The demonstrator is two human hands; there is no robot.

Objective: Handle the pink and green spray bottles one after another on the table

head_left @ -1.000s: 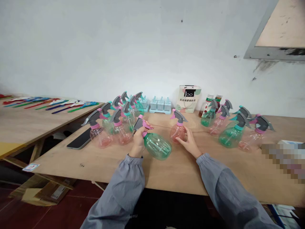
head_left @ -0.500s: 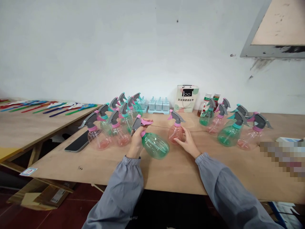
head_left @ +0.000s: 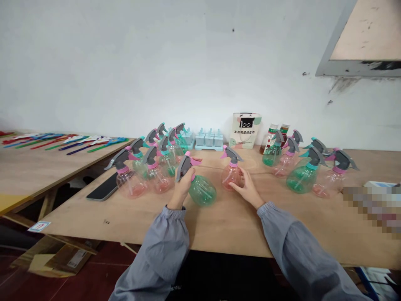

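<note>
My left hand [head_left: 183, 184] is closed around the neck and grey trigger head of a green spray bottle [head_left: 203, 190] with a pink collar and pink nozzle. That bottle is tilted, its base toward the right. My right hand [head_left: 247, 188] curves around the side of a pink spray bottle [head_left: 230, 176], which stands upright on the table; its thumb and fingers touch the body. More pink and green spray bottles stand in a group [head_left: 159, 177] on the left. Another group of them [head_left: 301, 177] stands on the right.
A black phone [head_left: 102, 187] lies behind the left group. At the back are light-blue ice-pop moulds [head_left: 209, 139], a paper bag [head_left: 245, 130] and two labelled bottles [head_left: 270, 136]. Colourful flat strips [head_left: 78, 143] lie on the left table. A pixelated patch [head_left: 372, 209] covers something at right.
The green bottle in my left hand has swung more upright, its base moving left and its trigger head slightly right. My right hand and the pink bottle stay in place.
</note>
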